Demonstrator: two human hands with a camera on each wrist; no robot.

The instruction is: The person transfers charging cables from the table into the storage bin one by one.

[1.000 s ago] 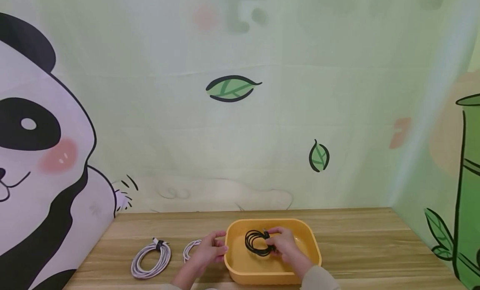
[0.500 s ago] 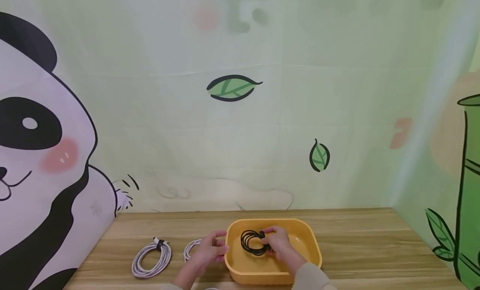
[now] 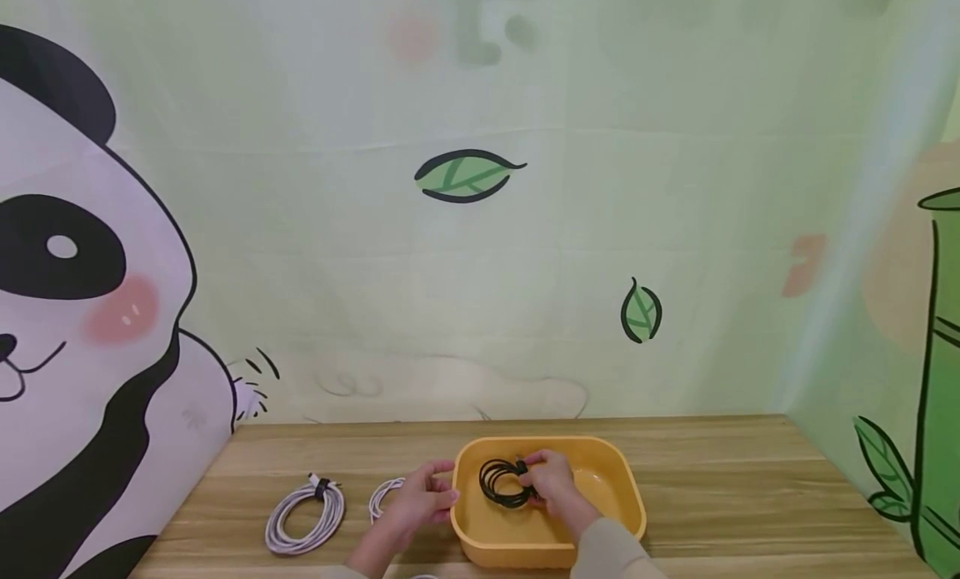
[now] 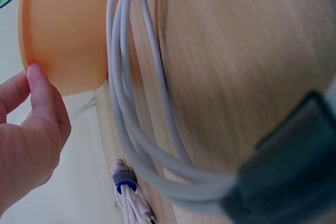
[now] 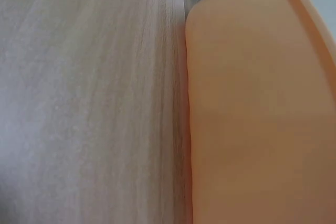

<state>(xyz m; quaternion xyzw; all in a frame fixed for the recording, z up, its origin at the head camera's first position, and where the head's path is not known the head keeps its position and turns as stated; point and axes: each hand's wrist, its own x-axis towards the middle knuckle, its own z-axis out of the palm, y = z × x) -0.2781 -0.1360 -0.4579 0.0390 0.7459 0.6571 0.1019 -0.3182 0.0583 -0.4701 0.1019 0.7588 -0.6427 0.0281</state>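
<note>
A black coiled cable (image 3: 487, 497) is over the inside of a yellow plastic bin (image 3: 551, 556), seen in the head view. My right hand (image 3: 553, 485) pinches the coil at its right side, where it is bound. At the bin's left end, my left hand (image 3: 415, 497) grips the rim between thumb and fingers. The left wrist view has this hand (image 4: 31, 140) at the rim of the bin (image 4: 68, 30) from outside. From the right wrist, only the bin's outer wall (image 5: 257, 108) shows large; the right hand is hidden there.
A white coiled cable (image 3: 279, 533) with a black strap lies at the left on the wooden table (image 3: 750, 496). A smaller white coil (image 3: 376, 497) lies partly behind the left hand. Close to the left wrist camera is a pale cable coil (image 4: 123, 108) with a dark strap.
My right hand has moved a little to the left inside the bin with the black cable, then slowed. My left hand has stayed on the rim.
</note>
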